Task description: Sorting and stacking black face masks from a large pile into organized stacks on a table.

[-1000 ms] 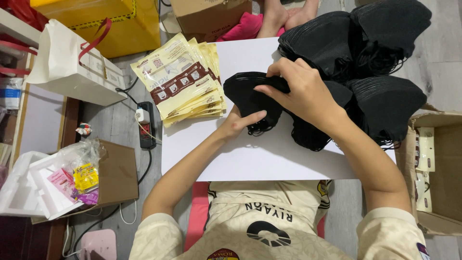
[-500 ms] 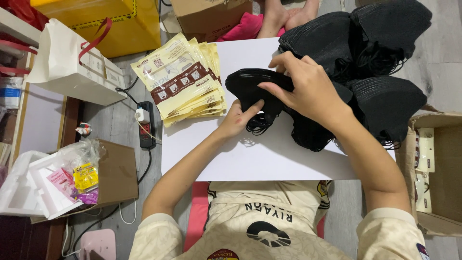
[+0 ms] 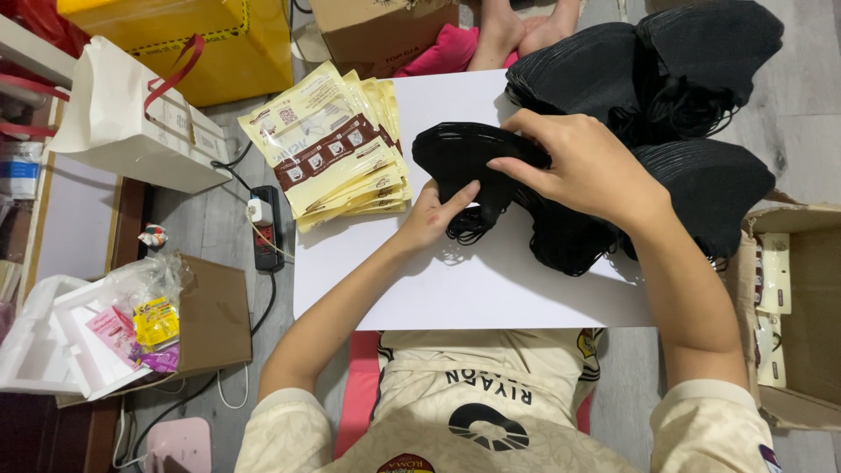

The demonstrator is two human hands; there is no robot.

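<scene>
2 hands hold 1 small bundle of black face masks (image 3: 469, 162) above the white board (image 3: 455, 289).

The bundle is over the middle of the board, with its ear loops hanging under it. The right hand (image 3: 587, 166) is closed on its top edge from the right side, and the left hand (image 3: 436, 215) supports it from below with the fingers bent around it. To the right are 3 big heaps of black masks (image 3: 701, 105), touching each other and partly on the board. To the left lies 1 fanned stack of cream and brown flat packets (image 3: 328, 153); I cannot count them exactly. Further away are 1 white paper bag (image 3: 123, 123), 1 power strip (image 3: 265, 223) and 1 open cardboard box (image 3: 802, 307).
</scene>
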